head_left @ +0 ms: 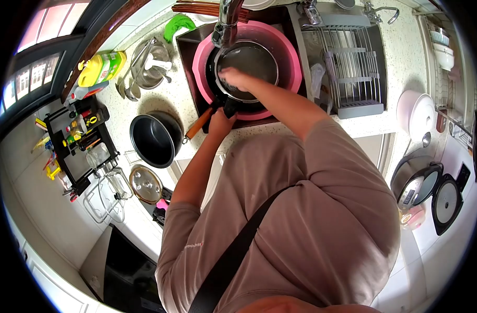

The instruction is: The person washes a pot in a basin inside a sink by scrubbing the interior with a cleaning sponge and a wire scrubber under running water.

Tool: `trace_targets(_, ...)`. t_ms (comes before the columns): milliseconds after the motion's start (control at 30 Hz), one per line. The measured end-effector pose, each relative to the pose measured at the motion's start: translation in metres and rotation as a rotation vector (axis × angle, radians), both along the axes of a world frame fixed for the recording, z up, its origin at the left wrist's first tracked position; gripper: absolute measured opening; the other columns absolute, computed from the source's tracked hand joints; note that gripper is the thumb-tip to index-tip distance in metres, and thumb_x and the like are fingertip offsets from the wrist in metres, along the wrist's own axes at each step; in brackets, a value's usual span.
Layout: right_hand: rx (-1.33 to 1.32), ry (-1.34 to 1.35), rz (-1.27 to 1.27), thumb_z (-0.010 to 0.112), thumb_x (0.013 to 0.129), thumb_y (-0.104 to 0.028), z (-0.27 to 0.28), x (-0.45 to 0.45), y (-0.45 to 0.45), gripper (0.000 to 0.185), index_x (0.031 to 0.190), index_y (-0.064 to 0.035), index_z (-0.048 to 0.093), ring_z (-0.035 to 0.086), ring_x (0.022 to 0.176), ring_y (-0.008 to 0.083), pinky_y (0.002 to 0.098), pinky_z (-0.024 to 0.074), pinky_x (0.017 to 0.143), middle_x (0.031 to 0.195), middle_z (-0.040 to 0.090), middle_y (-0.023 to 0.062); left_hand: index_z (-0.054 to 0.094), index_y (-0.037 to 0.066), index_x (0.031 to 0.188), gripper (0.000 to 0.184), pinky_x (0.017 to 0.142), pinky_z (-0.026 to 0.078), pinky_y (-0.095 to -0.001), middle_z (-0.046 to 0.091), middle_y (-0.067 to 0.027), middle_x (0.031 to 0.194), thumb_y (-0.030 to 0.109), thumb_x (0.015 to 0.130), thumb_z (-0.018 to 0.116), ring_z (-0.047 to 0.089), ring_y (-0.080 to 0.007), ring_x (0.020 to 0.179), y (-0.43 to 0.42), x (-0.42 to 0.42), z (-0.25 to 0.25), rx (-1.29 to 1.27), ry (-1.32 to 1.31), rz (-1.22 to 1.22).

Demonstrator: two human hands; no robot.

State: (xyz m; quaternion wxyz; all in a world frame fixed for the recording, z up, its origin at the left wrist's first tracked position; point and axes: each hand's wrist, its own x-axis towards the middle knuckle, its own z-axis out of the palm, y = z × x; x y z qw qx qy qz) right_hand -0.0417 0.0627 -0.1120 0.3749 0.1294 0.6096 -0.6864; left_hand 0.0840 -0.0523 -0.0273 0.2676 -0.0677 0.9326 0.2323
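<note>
A pan (pixel 254 60) with a pale rim and cloudy water in it rests in a pink basin (pixel 289 70), under the faucet (pixel 225 31). Another dark pan edge shows beneath it, and a wooden handle (pixel 198 124) sticks out toward the lower left. At the basin's front rim, my left hand (pixel 222 124) is closed around the dark base of a pan handle, beside the wooden one. My right hand (pixel 233 78) reaches into the upper pan at its left inner wall, fingers bent together; whatever they hold is too small to make out.
The basin stands in a dark sink (pixel 189 62). A steel dish rack (pixel 353 68) fills the right basin. On the left counter are a black pot (pixel 156 140), ladles with a steel bowl (pixel 149 65), a green cloth (pixel 179 26) and a yellow detergent bottle (pixel 101 69). An open rice cooker (pixel 415 182) stands right.
</note>
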Motion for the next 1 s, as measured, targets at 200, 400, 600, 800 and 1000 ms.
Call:
trace_targets(200,0.059,0.159,0.397,0.054,0.088,-0.024,0.024,0.013,0.029,0.032,0.107,0.0012,0.062,0.055,0.1,0.0231,0.0357,0.0401,0.091,0.107,0.063,0.0146,0.058,-0.005,0.094,0.043,0.071,0.051,-0.0447,0.064,-0.0263,0.082,0.03,0.074,0.072,0.063,-0.0401,0.082,-0.008,-0.002,0.002,0.083,0.005,-0.062)
trace_targets(400,-0.171,0.01,-0.062,0.056,0.09,-0.029,-0.014,-0.027,0.006,0.034,0.107,0.0011,0.063,0.055,0.091,0.0163,0.0327,0.0421,0.085,0.098,0.064,0.0081,0.061,-0.004,0.091,0.04,0.071,0.051,-0.0429,0.065,-0.0257,0.083,0.03,0.075,0.072,0.064,-0.0391,0.084,-0.005,-0.007,0.005,0.109,-0.047,-0.006)
trace_targets(600,0.109,0.356,0.45,0.058,0.084,-0.02,0.009,0.005,0.025,0.023,0.09,0.0008,0.066,0.056,0.082,0.0207,0.0384,0.043,0.077,0.087,0.064,0.0144,0.061,-0.004,0.094,0.039,0.07,0.05,-0.0399,0.066,-0.022,0.081,0.03,0.076,0.072,0.065,-0.0338,0.08,-0.007,-0.011,0.005,0.118,-0.094,0.01)
trace_targets(800,-0.158,-0.017,-0.239,0.058,0.089,-0.026,0.001,-0.031,-0.001,0.03,0.103,-0.0002,0.064,0.053,0.09,0.0156,0.0331,0.0407,0.085,0.094,0.063,0.0052,0.061,-0.004,0.095,0.04,0.07,0.05,-0.0384,0.066,-0.0209,0.08,0.031,0.077,0.071,0.066,-0.0309,0.078,0.0,-0.013,0.011,0.066,-0.104,0.008)
trace_targets(1000,0.214,0.316,0.687,0.056,0.083,-0.02,0.01,-0.009,0.017,0.032,0.105,0.0014,0.065,0.058,0.099,0.0342,0.0455,0.0431,0.088,0.106,0.062,0.0235,0.059,-0.007,0.092,0.043,0.072,0.051,-0.042,0.065,-0.0262,0.084,0.03,0.075,0.072,0.064,-0.039,0.085,-0.001,-0.01,0.011,0.109,-0.096,0.034)
